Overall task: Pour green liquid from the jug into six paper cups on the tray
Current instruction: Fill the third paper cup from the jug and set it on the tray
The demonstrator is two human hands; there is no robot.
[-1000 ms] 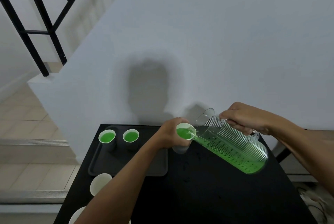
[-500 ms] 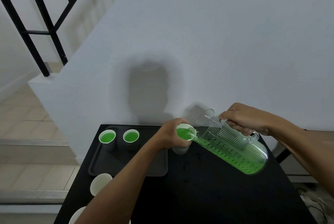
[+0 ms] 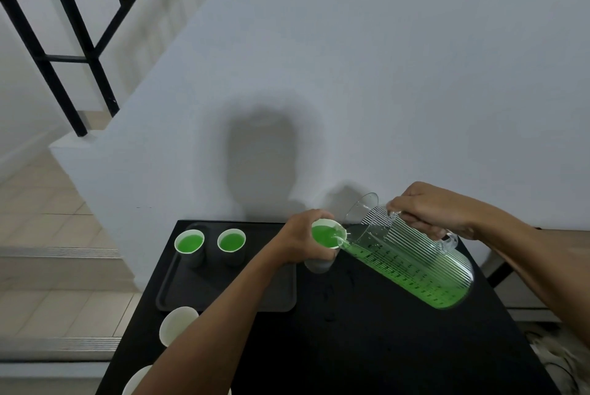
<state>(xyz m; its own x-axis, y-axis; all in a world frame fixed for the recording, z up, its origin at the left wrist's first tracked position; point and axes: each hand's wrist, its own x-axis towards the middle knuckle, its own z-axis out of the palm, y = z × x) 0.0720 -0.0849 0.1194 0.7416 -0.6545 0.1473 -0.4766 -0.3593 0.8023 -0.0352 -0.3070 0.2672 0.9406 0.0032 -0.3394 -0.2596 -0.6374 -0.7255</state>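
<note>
Right hand [image 3: 431,212] fingers clamped on tilted jug [image 3: 412,257] handle, left hand [image 3: 300,240] fingers wrapped round paper cup [image 3: 324,246], green liquid [image 3: 322,235] entering.

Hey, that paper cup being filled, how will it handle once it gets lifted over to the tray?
The paper cup looks nearly full, so it probably slops if tilted. Thin paper walls likely buckle under the left hand if squeezed.

5 paper cups [image 3: 325,236], perhaps more hidden; 1 jug [image 3: 412,257]; 1 tray [image 3: 169,292]; 2 hands [image 3: 301,243].
</note>
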